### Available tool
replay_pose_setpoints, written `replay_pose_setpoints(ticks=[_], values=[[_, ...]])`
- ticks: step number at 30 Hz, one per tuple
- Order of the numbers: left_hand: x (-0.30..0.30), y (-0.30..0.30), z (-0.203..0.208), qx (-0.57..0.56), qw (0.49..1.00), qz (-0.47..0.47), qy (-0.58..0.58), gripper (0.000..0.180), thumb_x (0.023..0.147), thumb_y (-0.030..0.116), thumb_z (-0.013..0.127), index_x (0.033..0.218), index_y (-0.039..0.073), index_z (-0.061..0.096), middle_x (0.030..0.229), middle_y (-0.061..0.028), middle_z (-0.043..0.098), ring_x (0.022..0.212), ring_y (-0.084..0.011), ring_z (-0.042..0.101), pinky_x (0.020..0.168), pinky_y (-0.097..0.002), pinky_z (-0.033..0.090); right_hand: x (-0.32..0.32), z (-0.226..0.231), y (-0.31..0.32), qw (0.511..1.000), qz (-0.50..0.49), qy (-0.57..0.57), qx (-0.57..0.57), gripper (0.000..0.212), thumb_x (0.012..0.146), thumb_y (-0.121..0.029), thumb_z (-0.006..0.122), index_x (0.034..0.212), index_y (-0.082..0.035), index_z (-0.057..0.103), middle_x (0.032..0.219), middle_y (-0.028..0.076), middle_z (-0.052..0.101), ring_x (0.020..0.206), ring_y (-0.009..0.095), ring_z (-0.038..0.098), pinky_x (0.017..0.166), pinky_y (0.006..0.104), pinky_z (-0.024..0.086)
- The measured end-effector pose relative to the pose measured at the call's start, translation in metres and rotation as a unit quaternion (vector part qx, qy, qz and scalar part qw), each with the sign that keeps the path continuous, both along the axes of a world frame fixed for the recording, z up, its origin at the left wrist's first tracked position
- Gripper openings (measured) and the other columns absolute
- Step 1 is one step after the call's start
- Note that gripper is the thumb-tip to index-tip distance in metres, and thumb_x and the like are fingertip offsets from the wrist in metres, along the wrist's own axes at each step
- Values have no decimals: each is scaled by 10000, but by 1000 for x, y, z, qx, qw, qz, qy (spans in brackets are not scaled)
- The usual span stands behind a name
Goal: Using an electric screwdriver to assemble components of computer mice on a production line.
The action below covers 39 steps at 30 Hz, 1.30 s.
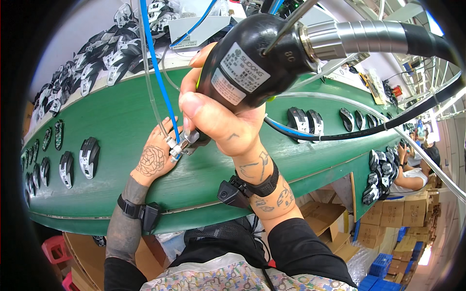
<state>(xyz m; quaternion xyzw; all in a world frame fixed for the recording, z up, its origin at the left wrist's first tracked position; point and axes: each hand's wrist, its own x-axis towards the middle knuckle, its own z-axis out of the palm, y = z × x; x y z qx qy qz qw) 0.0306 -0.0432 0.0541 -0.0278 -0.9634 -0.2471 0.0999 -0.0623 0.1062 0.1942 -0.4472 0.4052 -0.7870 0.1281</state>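
My right hand [225, 109] is wrapped round the black body of an electric screwdriver [276, 53], raised close to the camera. The driver's metal nose, with a small metal hose fitting [178, 147], points down toward the green belt. Beside that fitting is my left hand [154, 151], low over the belt, its fingers reaching in behind the tool. The driver hides the fingertips and whatever lies between them. Nearest on the left stands a black-and-white computer mouse shell [89, 157]. More mouse shells [305, 121] sit on the belt to the right.
A green conveyor belt [233, 186] runs across in front of me. Mouse shells are heaped [114, 53] on the far left ledge. A blue air hose [158, 72] and a thick black cable [412, 114] cross the view. At right sit a person [412, 177] and cardboard boxes [391, 213].
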Motion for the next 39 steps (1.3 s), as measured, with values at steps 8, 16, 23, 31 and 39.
replay_pose_setpoints(ticks=[8, 16, 23, 31, 39], values=[[2, 2, 3, -1, 1000, -5, 24, 431, 784, 186, 576, 1194, 72, 511, 1266, -165, 443, 1208, -336, 387, 994, -435, 331, 1, 0, -1, 1000, 5, 1, -6, 390, 719, 27, 591, 1076, -14, 439, 716, 97, 551, 530, 143, 545, 481, 252, 458], [3, 2, 6, -13, 1000, -14, 13, 495, 748, 194, 615, 1221, 113, 496, 1279, -146, 426, 1208, -324, 386, 984, -442, 345, 1, 0, -3, 1000, 14, -5, -8, 394, 720, 33, 592, 1079, -12, 435, 716, 95, 550, 535, 140, 544, 486, 255, 461], [3, 0, 0, -29, 999, -34, 17, 514, 741, 193, 627, 1227, 102, 487, 1281, -147, 421, 1201, -321, 393, 986, -438, 347, 0, -1, -3, 1000, 11, 7, -9, 393, 719, 39, 586, 1079, -9, 436, 709, 96, 550, 532, 140, 541, 488, 256, 458], [3, 0, -2, 11, 1000, -23, 2, 579, 717, 185, 659, 1245, 68, 450, 1288, -140, 413, 1191, -315, 406, 990, -418, 349, 2, 0, -4, 1000, 6, -2, -8, 391, 713, 35, 587, 1074, -12, 443, 711, 98, 554, 535, 139, 542, 493, 252, 455], [4, -1, 0, 37, 999, -30, 4, 577, 735, 199, 653, 1255, 71, 438, 1287, -132, 416, 1204, -309, 395, 997, -417, 342, 2, -1, -4, 1000, 5, -6, 1, 395, 711, 33, 592, 1075, -15, 446, 709, 94, 553, 533, 141, 545, 492, 250, 455]])
